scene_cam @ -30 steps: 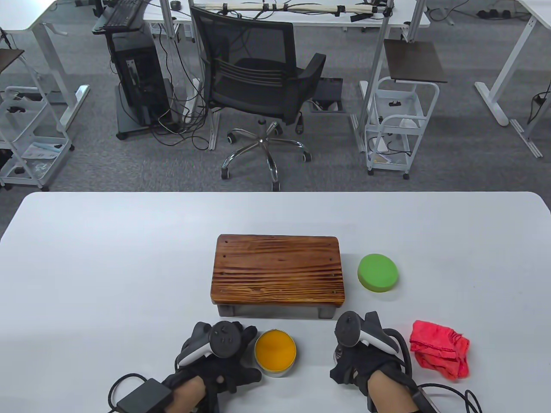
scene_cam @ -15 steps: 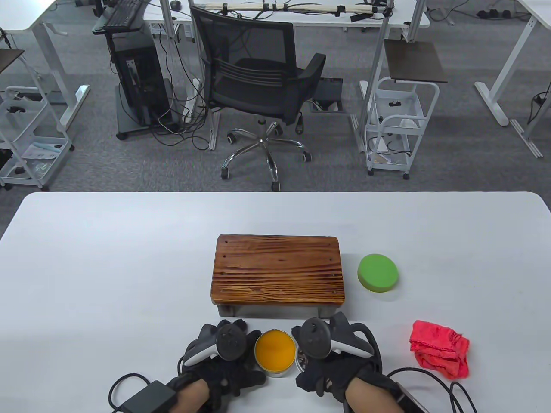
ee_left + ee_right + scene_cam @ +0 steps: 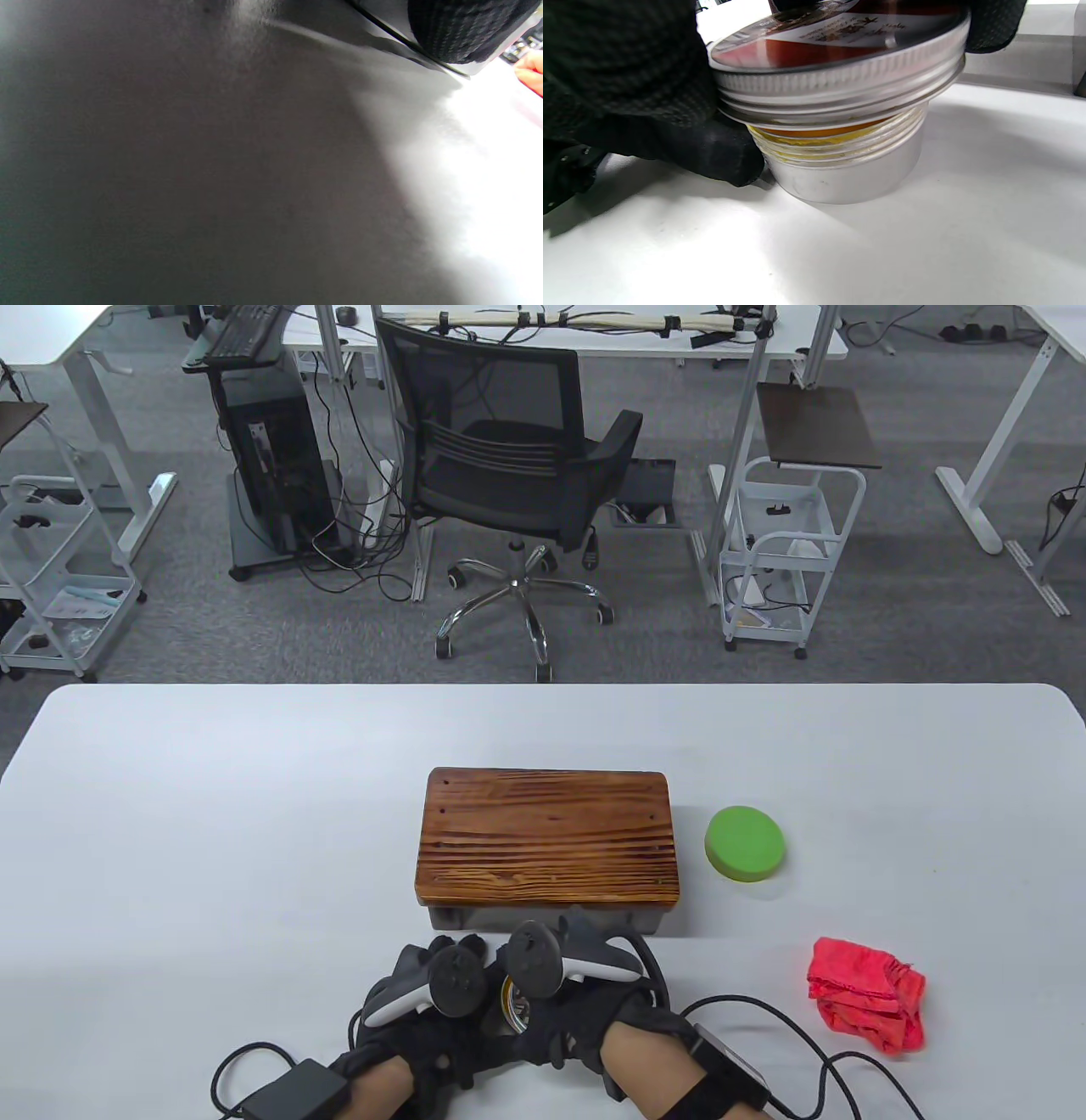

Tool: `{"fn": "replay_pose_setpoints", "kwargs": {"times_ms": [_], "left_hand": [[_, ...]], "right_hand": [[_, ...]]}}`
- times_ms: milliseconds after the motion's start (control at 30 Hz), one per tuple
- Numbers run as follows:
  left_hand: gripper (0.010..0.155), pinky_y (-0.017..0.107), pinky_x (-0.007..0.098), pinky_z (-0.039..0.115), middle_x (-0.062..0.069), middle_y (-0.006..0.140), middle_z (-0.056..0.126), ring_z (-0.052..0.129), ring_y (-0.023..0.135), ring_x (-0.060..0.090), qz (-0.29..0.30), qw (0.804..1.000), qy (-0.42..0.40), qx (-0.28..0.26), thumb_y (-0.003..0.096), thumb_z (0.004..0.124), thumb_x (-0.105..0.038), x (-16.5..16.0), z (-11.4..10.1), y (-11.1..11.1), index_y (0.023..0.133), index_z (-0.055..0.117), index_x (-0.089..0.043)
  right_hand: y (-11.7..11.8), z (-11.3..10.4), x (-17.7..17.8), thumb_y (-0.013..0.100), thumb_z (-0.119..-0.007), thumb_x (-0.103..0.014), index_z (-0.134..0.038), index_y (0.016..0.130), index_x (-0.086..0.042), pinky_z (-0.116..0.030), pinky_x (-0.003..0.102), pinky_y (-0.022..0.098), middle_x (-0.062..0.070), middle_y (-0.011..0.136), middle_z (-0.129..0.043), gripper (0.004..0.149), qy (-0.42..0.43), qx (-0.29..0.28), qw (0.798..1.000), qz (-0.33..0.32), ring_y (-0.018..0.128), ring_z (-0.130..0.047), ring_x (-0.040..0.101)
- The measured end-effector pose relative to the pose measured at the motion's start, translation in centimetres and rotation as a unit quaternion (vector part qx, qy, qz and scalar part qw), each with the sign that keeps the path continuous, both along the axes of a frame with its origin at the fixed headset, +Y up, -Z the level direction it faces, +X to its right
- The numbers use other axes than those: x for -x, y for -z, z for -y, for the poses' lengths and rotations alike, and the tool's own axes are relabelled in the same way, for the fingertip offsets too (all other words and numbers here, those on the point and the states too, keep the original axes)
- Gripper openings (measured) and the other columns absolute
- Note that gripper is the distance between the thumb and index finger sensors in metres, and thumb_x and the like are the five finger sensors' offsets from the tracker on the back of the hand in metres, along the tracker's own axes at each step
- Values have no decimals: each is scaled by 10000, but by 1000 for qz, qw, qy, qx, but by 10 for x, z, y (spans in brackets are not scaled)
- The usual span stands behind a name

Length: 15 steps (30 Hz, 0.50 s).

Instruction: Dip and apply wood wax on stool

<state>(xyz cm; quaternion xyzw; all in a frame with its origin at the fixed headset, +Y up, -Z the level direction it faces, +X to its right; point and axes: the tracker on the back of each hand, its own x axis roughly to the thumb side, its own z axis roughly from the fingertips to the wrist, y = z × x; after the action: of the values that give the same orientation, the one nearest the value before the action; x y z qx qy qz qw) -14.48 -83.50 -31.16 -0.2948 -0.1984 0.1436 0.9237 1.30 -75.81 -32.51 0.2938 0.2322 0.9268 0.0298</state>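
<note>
Metal lid (image 3: 840,55) gripped by right hand (image 3: 585,1014), tilted over wax tin (image 3: 848,169); left hand (image 3: 424,1027) bracing tin, probably steadying; grip unclear.

stool (image 3: 548,837) blocks fwd, open table (image 3: 212,831) left (wide)

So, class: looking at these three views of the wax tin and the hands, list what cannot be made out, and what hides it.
- Table view: the wax tin is almost covered by the right hand and its tracker.
- Left wrist view: nearly all blurred grey surface; the left hand shows only a glove tip at the top edge.
- Right wrist view: the lid label is blurred and cut off; whether the lid is threaded on cannot be told.
</note>
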Motion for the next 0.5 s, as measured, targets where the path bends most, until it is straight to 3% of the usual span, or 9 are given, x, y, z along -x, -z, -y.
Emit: {"fn": "replay_pose_setpoints", "kwargs": {"times_ms": [500], "left_hand": [[815,619,765,-31,104,1169,-184,-207,985,473,1,1000,2,3,586,679,-733,0,2,1,1102,133,-417]], "right_hand": [[6,12,9,421,-951,-545,-473,1053,-148,-674,555,644,170,1075,-453,886,-4,-4,1000,-6,879,-558,474]]}}
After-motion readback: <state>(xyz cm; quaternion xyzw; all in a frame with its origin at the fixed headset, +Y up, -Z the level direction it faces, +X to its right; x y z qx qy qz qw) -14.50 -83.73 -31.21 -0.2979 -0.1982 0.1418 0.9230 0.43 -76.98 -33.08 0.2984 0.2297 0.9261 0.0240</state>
